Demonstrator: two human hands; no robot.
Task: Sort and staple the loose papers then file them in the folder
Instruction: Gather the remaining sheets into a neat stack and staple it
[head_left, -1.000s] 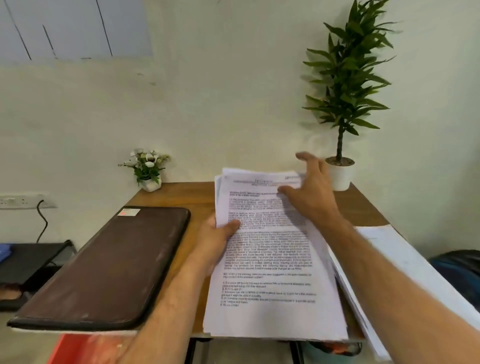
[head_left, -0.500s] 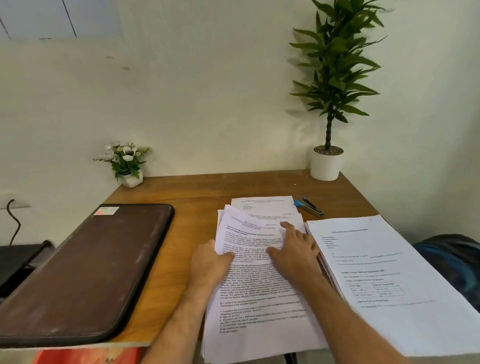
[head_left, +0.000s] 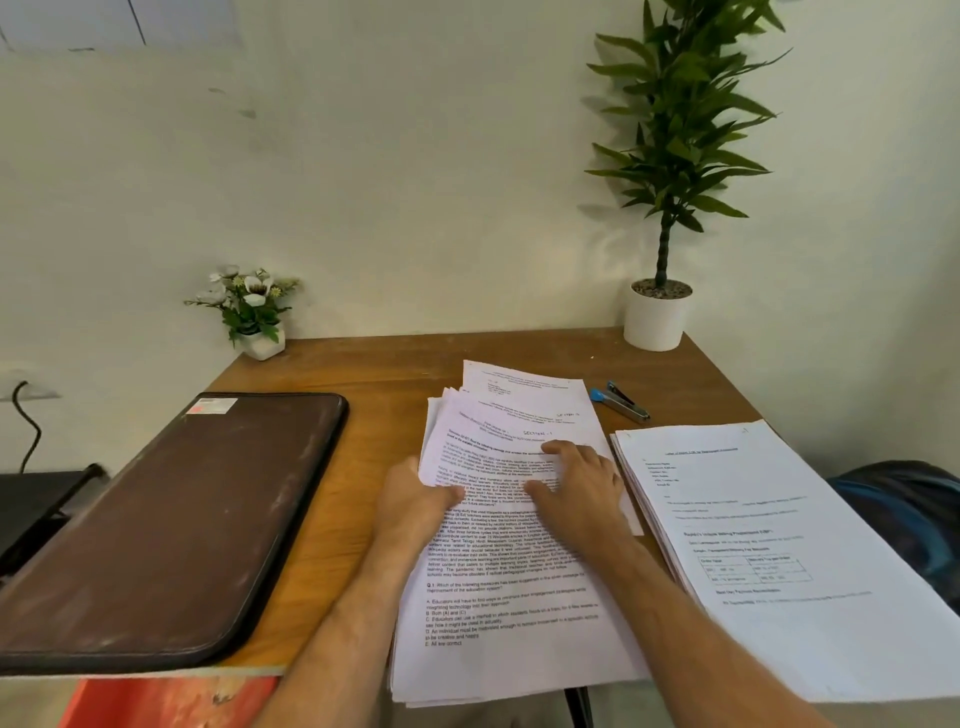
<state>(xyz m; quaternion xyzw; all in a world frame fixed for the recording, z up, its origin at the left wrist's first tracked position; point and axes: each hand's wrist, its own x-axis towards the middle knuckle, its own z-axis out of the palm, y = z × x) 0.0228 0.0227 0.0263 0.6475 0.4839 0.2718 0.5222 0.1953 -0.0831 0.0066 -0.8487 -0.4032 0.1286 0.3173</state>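
Note:
A fanned pile of loose printed papers lies in the middle of the wooden table. My left hand grips the pile's left edge, thumb on top of the sheets. My right hand lies on the top sheet with the fingers spread and bent, pressing down. A second stack of papers rests to the right. The brown closed folder lies at the left. A blue and silver stapler sits behind the papers.
A tall potted plant stands at the back right corner, a small flower pot at the back left. The papers overhang the table's front edge. A dark bag sits off the right side.
The pile, held up off the table a second ago, has come down flat onto it. Both hands followed it down, and the view tilted lower.

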